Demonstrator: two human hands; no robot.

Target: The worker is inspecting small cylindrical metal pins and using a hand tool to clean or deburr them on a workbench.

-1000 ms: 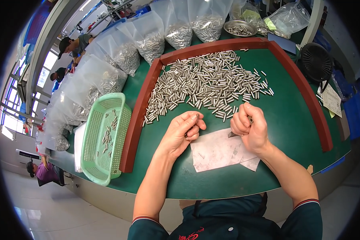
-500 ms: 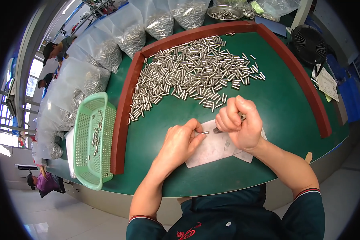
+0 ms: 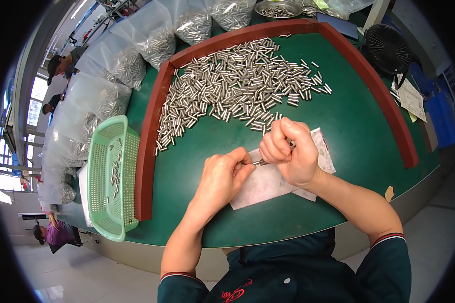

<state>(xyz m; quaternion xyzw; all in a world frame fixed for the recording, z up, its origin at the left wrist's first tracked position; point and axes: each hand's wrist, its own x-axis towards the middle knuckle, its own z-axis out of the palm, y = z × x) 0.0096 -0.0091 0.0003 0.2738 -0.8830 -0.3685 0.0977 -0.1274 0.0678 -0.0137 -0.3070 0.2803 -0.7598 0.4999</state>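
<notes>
My left hand (image 3: 220, 175) pinches a small metal cylindrical pin (image 3: 255, 163) between thumb and forefinger, its end sticking out to the right. Closed in a fist, my right hand (image 3: 298, 156) grips a slim hand tool (image 3: 291, 144); one end shows at the top of the fist, the rest is mostly covered by the fingers. The tool's dark tip meets the pin's end or lies very close to it. Beneath both hands lies a smudged white sheet of paper (image 3: 253, 192). Beyond them spreads a big heap of similar metal pins (image 3: 232, 83) on the green table (image 3: 187, 222).
A red-brown raised border (image 3: 145, 166) frames the work area. Left of it stands a green plastic basket (image 3: 97, 187) with several pins. Clear bags of pins (image 3: 156, 43) line the far and left sides. A metal bowl (image 3: 279, 9) and black fan (image 3: 387, 49) sit farther back.
My right fist has come left, bringing the tool's tip to the pin in my left fingers. The whole view has shifted slightly.
</notes>
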